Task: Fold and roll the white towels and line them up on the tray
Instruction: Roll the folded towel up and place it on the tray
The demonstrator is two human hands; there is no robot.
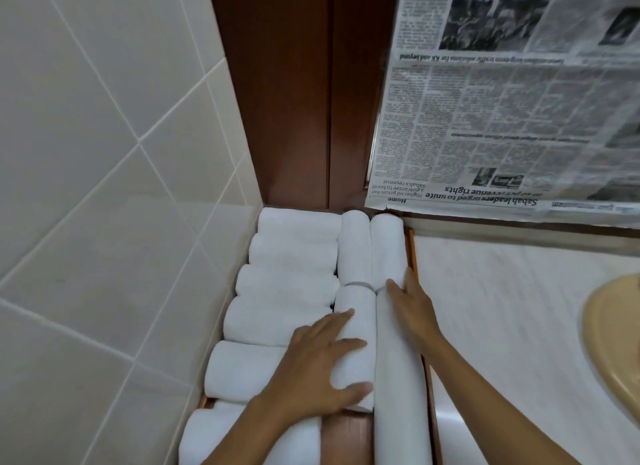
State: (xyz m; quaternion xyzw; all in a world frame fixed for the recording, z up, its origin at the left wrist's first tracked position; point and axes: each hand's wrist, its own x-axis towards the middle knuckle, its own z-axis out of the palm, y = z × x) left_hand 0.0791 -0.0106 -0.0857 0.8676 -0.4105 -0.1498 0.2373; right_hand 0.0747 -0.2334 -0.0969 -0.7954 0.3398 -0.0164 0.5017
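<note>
A wooden tray (346,437) sits in the corner against the tiled wall, packed with rolled white towels. Several rolls (287,284) lie crosswise in a column on the left. Two rolls (370,246) lie lengthwise at the back right. My left hand (322,367) rests on a short lengthwise roll (353,312), fingers spread and lightly curved over it. My right hand (412,308) lies with straight fingers along the far end of a long roll (398,395) at the tray's right side.
A white counter (502,308) stretches to the right, with a beige basin (616,343) at its right edge. Newspaper (502,101) covers the surface above the counter. A brown wooden frame (298,101) stands behind the tray, and white tiles (104,187) line the left wall.
</note>
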